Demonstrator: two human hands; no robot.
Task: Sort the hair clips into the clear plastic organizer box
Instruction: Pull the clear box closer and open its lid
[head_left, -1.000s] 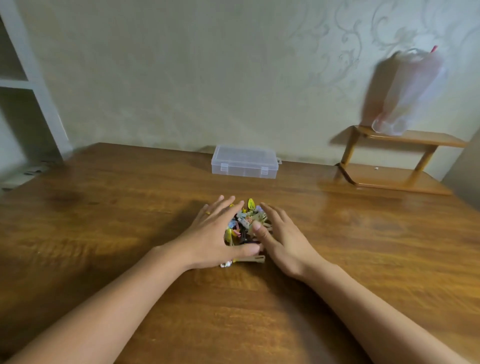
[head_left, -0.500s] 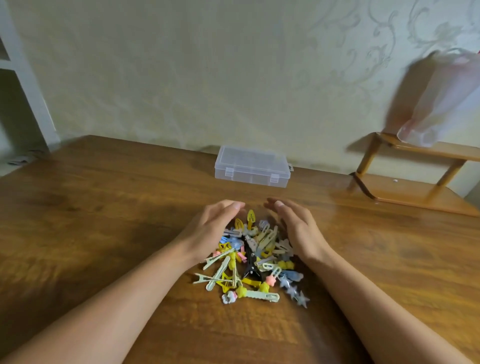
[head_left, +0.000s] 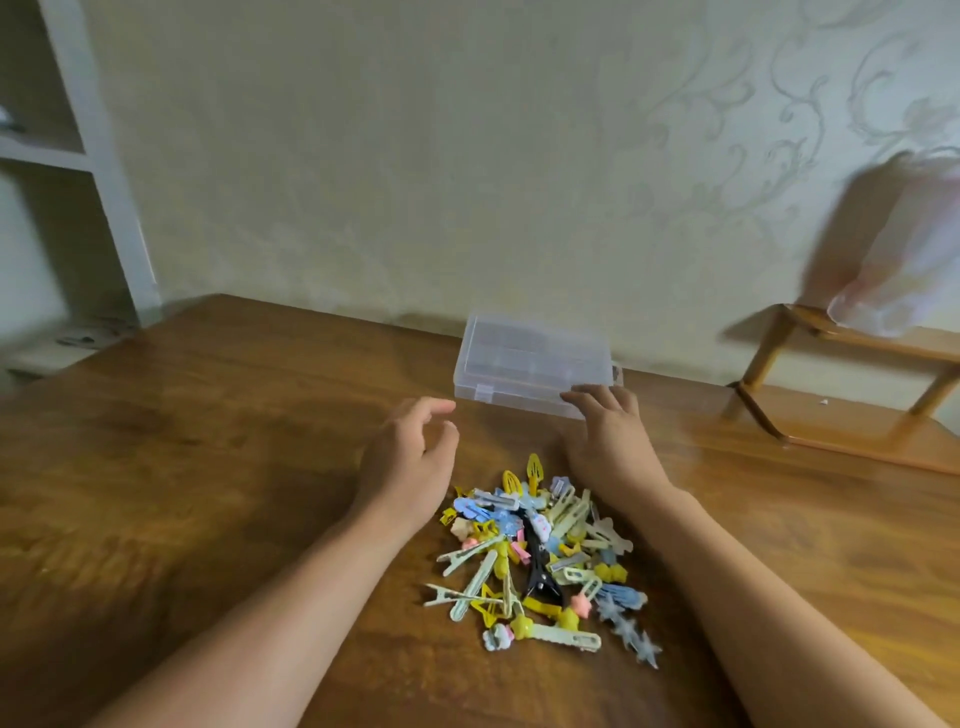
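A pile of colourful hair clips lies on the wooden table between my forearms. The clear plastic organizer box sits closed by the wall, beyond the pile. My right hand reaches forward and its fingertips touch the box's front right corner. My left hand hovers short of the box's left end, fingers loosely curled and holding nothing.
A small wooden two-tier shelf stands on the table at the right, with a pale plastic bag hanging above it. A white shelving unit is at the far left, off the table.
Both hands have left the clip pile and moved forward toward the box. The pile, cupped between them a second ago, now lies spread out and uncovered.
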